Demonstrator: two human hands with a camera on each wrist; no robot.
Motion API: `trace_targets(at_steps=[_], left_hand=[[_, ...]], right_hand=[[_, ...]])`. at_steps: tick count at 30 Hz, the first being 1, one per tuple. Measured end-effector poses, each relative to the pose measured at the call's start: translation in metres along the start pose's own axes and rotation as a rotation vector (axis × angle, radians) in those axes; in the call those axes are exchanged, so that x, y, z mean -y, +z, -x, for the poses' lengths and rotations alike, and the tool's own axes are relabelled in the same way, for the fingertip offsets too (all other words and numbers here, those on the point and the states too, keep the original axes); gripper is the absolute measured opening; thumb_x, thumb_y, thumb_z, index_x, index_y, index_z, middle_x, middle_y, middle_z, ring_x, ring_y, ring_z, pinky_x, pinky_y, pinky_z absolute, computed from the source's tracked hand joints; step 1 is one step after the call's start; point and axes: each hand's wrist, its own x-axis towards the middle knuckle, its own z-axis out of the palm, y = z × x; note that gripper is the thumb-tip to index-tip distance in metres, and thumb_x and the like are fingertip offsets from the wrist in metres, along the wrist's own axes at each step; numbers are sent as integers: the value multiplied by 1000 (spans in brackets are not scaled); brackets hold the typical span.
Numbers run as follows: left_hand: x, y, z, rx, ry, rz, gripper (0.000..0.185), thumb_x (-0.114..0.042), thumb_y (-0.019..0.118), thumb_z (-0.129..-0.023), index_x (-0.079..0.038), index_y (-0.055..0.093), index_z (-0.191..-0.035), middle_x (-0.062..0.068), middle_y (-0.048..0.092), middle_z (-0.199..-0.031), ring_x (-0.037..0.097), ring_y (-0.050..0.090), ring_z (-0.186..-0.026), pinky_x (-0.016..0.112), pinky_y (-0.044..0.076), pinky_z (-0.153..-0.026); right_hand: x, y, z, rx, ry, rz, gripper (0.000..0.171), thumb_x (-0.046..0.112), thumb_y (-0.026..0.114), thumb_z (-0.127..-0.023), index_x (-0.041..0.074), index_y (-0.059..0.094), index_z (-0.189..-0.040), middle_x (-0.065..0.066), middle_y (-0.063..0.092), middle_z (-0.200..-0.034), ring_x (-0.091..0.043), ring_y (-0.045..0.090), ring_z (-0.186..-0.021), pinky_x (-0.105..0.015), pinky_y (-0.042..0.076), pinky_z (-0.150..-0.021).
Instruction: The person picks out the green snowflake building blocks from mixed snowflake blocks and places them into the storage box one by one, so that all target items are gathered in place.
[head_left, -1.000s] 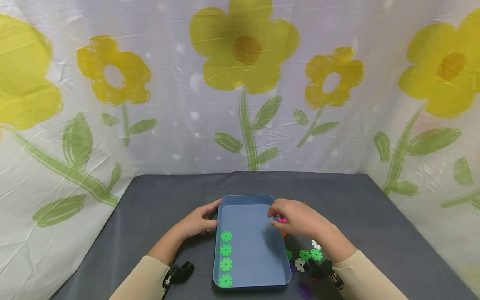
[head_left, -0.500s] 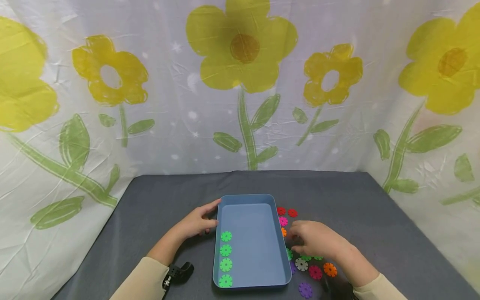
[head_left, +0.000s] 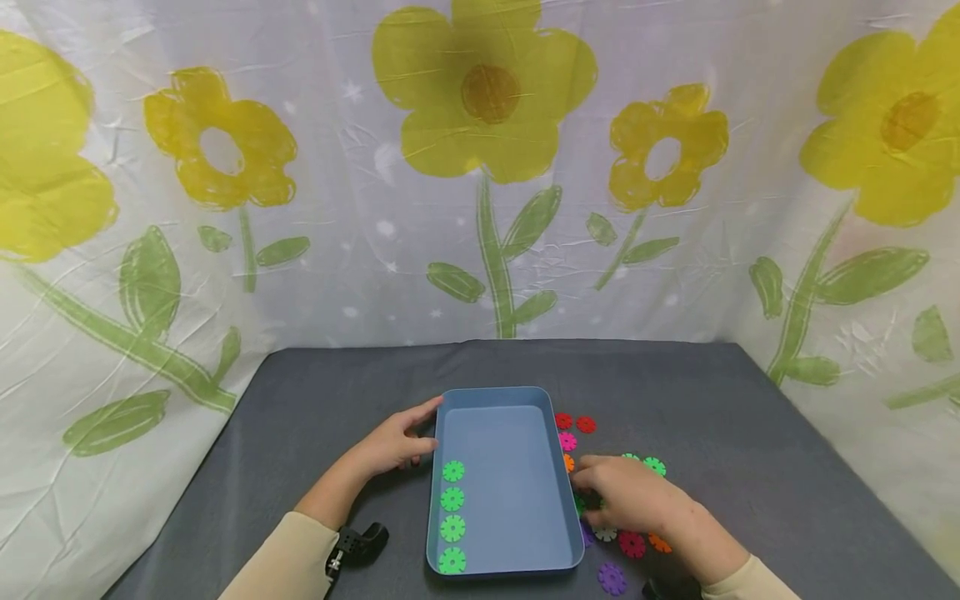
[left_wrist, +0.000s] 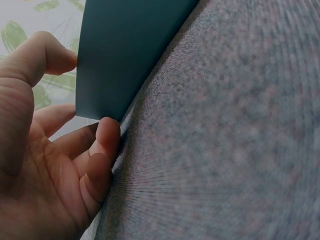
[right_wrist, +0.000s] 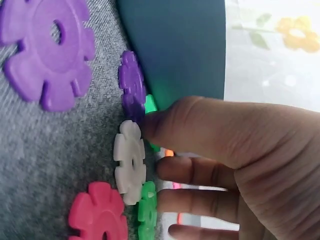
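Head view shows a blue tray (head_left: 502, 487) near the front middle of the grey tabletop (head_left: 750, 433), with four green discs (head_left: 452, 516) laid in a line along its left inner wall; the rest of the tray floor is bare. By that, the filling looks only begun, with most pieces still outside. The loose discs (head_left: 600, 500) lie on the cloth just right of the tray: red, pink and orange ones along its right wall, two green ones a little farther right, and white, red, orange and purple ones nearer the viewer.

The left hand (head_left: 393, 446) rests against the tray's far left corner, thumb on the rim and fingers at the outer wall; its grip is a loose hold on that edge. The right hand (head_left: 626, 496) lies over the loose discs, fingers curled down among them. In the right wrist view the fingertips (right_wrist: 165, 125) sit at a green disc (right_wrist: 150, 107) tucked against the tray wall, but whether it is pinched I cannot tell.

Open cloth lies to the right and far side; the tray wall crowds the pieces on the left
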Motion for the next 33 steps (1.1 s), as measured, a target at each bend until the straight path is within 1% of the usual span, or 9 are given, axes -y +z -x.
trace_targets(at_steps=[5, 8, 13, 16, 20, 26, 30, 33], left_hand=[[0, 0, 1, -1, -4, 11, 80, -16, 70, -92, -18, 32, -163, 20, 43, -154, 19, 54, -61, 34, 41, -52], [0, 0, 0, 2, 0, 7, 80, -16, 69, -92, -18, 32, -163, 20, 44, -153, 19, 54, -61, 34, 41, -52], [2, -1, 0, 2, 8, 0, 81, -16, 69, -92, -16, 32, -163, 20, 46, -151, 19, 55, -61, 34, 41, -52], [1, -1, 1, 4, 5, 8, 81, -16, 70, -92, -17, 32, -163, 20, 45, -152, 19, 55, -61, 34, 41, -52], [1, -1, 1, 4, 8, 12, 81, -16, 70, -92, -17, 32, -163, 20, 46, -151, 19, 55, -61, 34, 42, -52], [1, -2, 1, 7, 12, 4, 80, -16, 69, -92, -17, 32, -163, 20, 45, -151, 20, 55, -61, 34, 42, -52], [1, -3, 0, 9, 15, 0, 81, -17, 69, -92, -15, 32, -163, 21, 46, -151, 19, 55, -61, 32, 42, -51], [0, -3, 1, 7, 18, -2, 81, -16, 69, -92, -14, 32, -163, 22, 46, -150, 19, 56, -60, 32, 42, -51]], right_hand=[[-1, -2, -1, -18, -10, 30, 20, 20, 83, -80, 15, 74, -98, 13, 50, -84, -3, 46, -69, -24, 43, -61], [-2, -8, 1, -43, 22, 32, 20, 17, 81, -80, 15, 74, -99, 14, 54, -86, -2, 47, -70, -25, 45, -63], [-4, -22, 4, -104, 78, 32, 23, 15, 78, -80, 15, 75, -103, 14, 62, -89, 1, 51, -69, -27, 49, -63], [-3, -32, 5, -143, 93, 30, 24, 13, 76, -80, 15, 75, -104, 13, 64, -88, 2, 51, -67, -27, 48, -61], [-1, -46, 4, -197, 90, 68, 23, 14, 76, -81, 14, 75, -104, 13, 64, -89, 2, 50, -68, -26, 47, -61], [6, -68, -3, -263, 63, 111, 24, 13, 77, -83, 14, 75, -107, 13, 63, -90, -1, 52, -72, -27, 48, -63], [13, -77, -12, -311, 65, 101, 23, 15, 79, -83, 15, 75, -106, 13, 62, -87, -4, 53, -71, -26, 47, -63], [20, -80, -22, -334, 71, 73, 24, 17, 80, -84, 15, 76, -107, 12, 63, -86, -3, 52, -70, -27, 47, -62]])
